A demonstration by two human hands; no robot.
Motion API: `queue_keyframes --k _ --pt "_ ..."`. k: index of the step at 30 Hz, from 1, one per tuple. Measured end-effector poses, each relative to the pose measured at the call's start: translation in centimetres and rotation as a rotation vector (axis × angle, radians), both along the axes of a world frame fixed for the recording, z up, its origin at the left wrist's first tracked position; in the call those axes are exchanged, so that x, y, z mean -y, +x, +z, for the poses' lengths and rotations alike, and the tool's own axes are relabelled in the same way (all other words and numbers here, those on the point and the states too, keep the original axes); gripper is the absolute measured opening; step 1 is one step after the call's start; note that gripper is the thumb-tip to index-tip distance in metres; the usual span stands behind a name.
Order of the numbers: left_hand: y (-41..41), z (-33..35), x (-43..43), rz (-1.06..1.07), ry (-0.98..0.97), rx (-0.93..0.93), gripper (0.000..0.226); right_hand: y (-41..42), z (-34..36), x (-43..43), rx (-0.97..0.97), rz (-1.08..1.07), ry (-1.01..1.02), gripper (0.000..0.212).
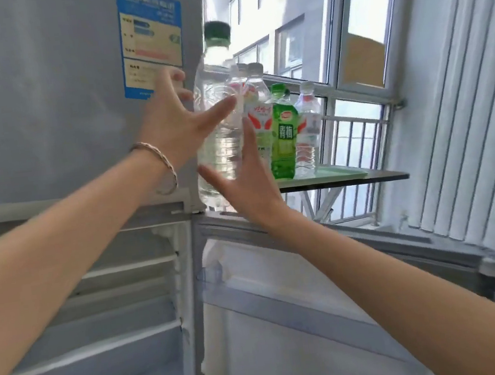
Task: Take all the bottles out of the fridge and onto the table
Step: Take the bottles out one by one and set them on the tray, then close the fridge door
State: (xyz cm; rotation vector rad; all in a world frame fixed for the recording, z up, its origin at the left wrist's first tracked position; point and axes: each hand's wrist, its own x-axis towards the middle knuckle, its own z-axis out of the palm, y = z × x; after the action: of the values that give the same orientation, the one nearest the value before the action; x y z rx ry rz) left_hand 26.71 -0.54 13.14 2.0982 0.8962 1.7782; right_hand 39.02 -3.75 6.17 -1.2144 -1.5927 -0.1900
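Note:
A clear water bottle (217,120) with a dark green cap hangs upright in the air in front of the fridge (45,102). My left hand (174,124), bracelet on the wrist, grips it, thumb across the front and fingers behind its left side. My right hand (247,184) is spread open against the bottle's lower part, thumb and forefinger apart. Beyond stand a red-and-white labelled bottle (258,115), a green bottle (283,134) and a small clear bottle (308,137) on a green tray (343,172) on the table (377,177).
The fridge's lower compartment (98,296) is open, showing bare white shelves. Its open door (284,306) juts out below my right arm. A window with bars (354,132) is behind the table, and vertical blinds (461,101) hang to the right.

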Motion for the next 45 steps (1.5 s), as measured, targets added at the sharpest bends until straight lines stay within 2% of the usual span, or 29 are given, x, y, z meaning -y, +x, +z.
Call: queue_keyframes --k 3,5,6,10,14,18,26,28,30,31,32,35,36,38,40,41,45 --pt "3.1 0.8 1.2 -0.16 0.096 0.1 0.052 3.0 2.0 0.2 -0.059 -0.136 0.22 0.104" --pt "5.7 0.7 1.6 -0.159 0.166 0.029 0.033 5.0 3.0 0.2 -0.116 -0.195 0.299 0.103" --pt "7.1 0.6 1.9 -0.163 0.184 -0.013 0.03 6.0 3.6 0.2 -0.149 -0.213 0.309 0.102" --pt "11.0 -0.6 1.8 -0.214 0.05 -0.17 0.049 9.8 4.1 -1.1 -0.186 -0.3 0.211 0.099" --pt "12.8 -2.4 0.8 -0.185 -0.02 -0.417 0.052 11.7 2.5 -3.4 -0.175 -0.295 0.062 0.11" --pt "13.2 -3.7 -0.7 -0.174 -0.072 -0.574 0.056 11.6 2.3 -4.4 -0.177 -0.273 -0.024 0.082" --pt "12.1 -5.6 -1.1 -0.245 -0.08 -0.567 0.055 12.3 1.3 -6.1 -0.111 -0.235 -0.087 0.07" --pt "11.3 -6.3 -1.1 -0.258 -0.037 -0.454 0.042 12.3 1.3 -5.9 -0.095 -0.203 -0.114 0.069" --pt "10.2 -7.3 -1.4 -0.213 0.0 -0.33 0.02 12.2 1.2 -5.4 -0.095 -0.179 -0.125 0.078" --pt "9.7 -7.9 -1.7 -0.178 0.009 -0.301 0.018 12.3 1.2 -4.9 -0.099 -0.199 -0.104 0.081" --pt "9.2 -8.7 -2.0 -0.152 0.015 -0.318 0.021 12.4 1.0 -4.2 -0.109 -0.234 -0.055 0.076" --pt "8.6 -11.2 -2.6 -0.139 -0.02 -0.547 0.023 12.6 -0.6 -1.0 -0.101 -0.205 0.141 0.033" --pt "8.7 -11.5 -3.2 -0.148 -0.047 -0.642 0.027 12.5 -1.0 -0.2 -0.058 -0.215 0.099 0.023" --pt "9.1 -12.8 -3.8 -0.141 -0.091 -0.831 0.039 12.8 -3.1 1.0 0.07 -0.272 -0.15 0.016" --pt "9.3 -13.7 -4.5 -0.119 -0.124 -0.958 0.047 13.0 -5.0 1.4 0.191 -0.312 -0.456 0.024" --pt "9.3 -13.9 -4.6 -0.116 -0.131 -0.996 0.05 12.9 -5.6 1.7 0.242 -0.338 -0.544 0.028" --pt "9.2 -14.8 -3.7 -0.062 -0.119 -0.97 0.054 11.0 -6.2 2.8 0.342 -0.418 -0.535 0.032"
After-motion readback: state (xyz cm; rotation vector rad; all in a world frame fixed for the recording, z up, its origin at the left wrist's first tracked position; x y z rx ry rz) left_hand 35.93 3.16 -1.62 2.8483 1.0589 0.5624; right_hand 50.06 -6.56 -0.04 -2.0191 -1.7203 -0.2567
